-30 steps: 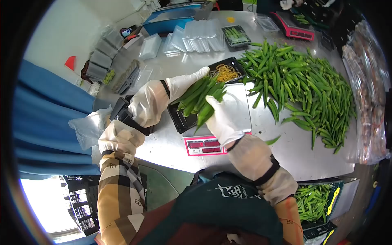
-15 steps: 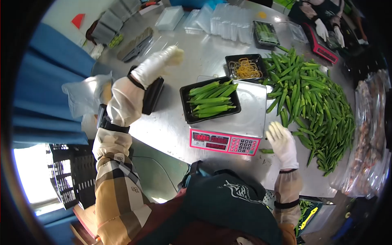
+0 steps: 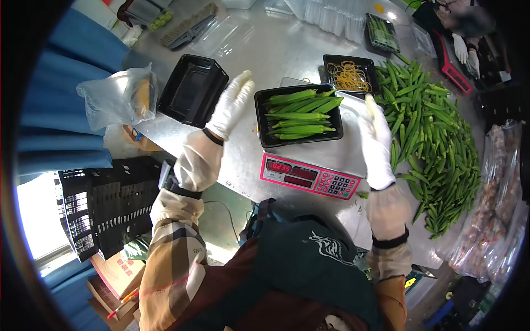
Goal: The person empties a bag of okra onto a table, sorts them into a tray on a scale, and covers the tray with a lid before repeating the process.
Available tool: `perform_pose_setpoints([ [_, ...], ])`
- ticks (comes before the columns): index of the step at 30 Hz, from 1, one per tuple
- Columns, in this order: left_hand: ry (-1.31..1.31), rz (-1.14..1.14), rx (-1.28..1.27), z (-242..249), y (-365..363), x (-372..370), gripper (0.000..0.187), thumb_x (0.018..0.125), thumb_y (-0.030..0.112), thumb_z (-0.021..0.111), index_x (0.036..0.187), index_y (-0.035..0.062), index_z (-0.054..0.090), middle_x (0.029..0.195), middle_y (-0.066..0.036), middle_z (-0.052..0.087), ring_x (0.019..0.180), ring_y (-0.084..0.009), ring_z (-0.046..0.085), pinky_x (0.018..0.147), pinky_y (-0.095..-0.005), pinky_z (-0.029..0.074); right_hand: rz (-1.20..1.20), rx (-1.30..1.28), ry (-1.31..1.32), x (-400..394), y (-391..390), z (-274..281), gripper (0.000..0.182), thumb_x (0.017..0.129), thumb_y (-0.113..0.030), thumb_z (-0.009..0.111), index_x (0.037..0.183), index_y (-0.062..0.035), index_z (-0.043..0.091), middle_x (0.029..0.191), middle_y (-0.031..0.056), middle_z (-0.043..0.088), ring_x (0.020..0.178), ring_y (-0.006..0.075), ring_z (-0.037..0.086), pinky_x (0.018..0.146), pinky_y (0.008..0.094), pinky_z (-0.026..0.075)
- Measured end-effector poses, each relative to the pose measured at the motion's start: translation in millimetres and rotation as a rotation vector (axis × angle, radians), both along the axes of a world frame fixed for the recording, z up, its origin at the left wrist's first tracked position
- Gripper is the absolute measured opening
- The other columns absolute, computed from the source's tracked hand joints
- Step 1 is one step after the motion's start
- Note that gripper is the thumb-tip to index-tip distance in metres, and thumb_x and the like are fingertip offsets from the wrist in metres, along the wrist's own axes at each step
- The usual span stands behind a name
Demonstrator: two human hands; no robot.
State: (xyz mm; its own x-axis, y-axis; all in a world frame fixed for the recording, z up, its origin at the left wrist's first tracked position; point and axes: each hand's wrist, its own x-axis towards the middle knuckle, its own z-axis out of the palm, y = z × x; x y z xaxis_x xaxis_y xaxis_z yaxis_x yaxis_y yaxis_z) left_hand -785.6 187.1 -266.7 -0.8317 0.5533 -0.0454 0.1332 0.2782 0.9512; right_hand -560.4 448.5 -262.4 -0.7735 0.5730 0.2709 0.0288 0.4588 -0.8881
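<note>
A black tray (image 3: 264,124) filled with green okra pods (image 3: 298,116) rests on the steel platform of a pink-fronted scale (image 3: 309,175). My left hand (image 3: 231,105), in a white glove, hovers flat just left of the tray, fingers apart, holding nothing. My right hand (image 3: 377,144), also gloved, lies open at the scale's right edge, between the tray and the big okra pile (image 3: 436,143). Neither hand touches the tray.
A stack of empty black trays (image 3: 190,88) sits left of my left hand. A black tray of rubber bands (image 3: 349,74) lies behind the scale. Clear lids (image 3: 326,14), a packed okra tray (image 3: 382,32), a plastic bag (image 3: 118,96) and another person's gloved hands (image 3: 466,52) surround them.
A second ago both hands held a bunch of okra over the tray; it now lies in the tray. My left hand swung out left and came back; my right hand moved up beside the scale.
</note>
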Motion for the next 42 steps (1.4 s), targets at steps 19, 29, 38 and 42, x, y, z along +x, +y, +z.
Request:
perform_pose_setpoints([
  [19,0.771,-0.678,-0.506,6,83,95,0.061,0.092,0.041,0.058,0.149,0.0305,0.037,0.151,-0.019,0.033,0.136,-0.049,0.029,0.11,-0.0609,0.025,-0.071,0.44,-0.371,47,-38,4,0.045,0.088,-0.013,0.063,0.132,-0.0042,0.055,0.126,0.0172,0.057,0.116,0.0345,0.052,0.106,0.0483,0.035],
  [29,0.479,0.166,-0.805,-111,131,-242,0.041,0.091,0.031,0.057,0.122,0.0036,0.061,0.124,-0.021,0.06,0.112,-0.0353,0.058,0.094,-0.0459,0.046,-0.426,0.176,-0.201,105,-22,-28,0.041,0.086,0.0,0.061,0.127,-0.0035,0.059,0.124,0.0135,0.058,0.117,0.0297,0.052,0.101,0.038,0.041],
  [38,0.405,0.168,-1.236,-166,90,-333,0.033,0.084,0.021,0.064,0.112,0.0039,0.063,0.105,-0.015,0.063,0.096,-0.0285,0.061,0.084,-0.0401,0.049,-0.588,0.077,-0.468,124,-15,6,0.035,0.095,-0.015,0.057,0.129,-0.0053,0.057,0.128,0.0166,0.055,0.121,0.0324,0.05,0.103,0.0391,0.041],
  [42,0.423,0.187,-1.227,-155,82,-355,0.03,0.08,0.016,0.067,0.107,0.0041,0.064,0.097,-0.013,0.065,0.088,-0.0255,0.062,0.079,-0.0375,0.05,-0.591,0.198,-0.424,119,-17,-17,0.033,0.096,-0.014,0.055,0.127,-0.0046,0.058,0.127,0.0177,0.057,0.122,0.0339,0.05,0.103,0.0396,0.041],
])
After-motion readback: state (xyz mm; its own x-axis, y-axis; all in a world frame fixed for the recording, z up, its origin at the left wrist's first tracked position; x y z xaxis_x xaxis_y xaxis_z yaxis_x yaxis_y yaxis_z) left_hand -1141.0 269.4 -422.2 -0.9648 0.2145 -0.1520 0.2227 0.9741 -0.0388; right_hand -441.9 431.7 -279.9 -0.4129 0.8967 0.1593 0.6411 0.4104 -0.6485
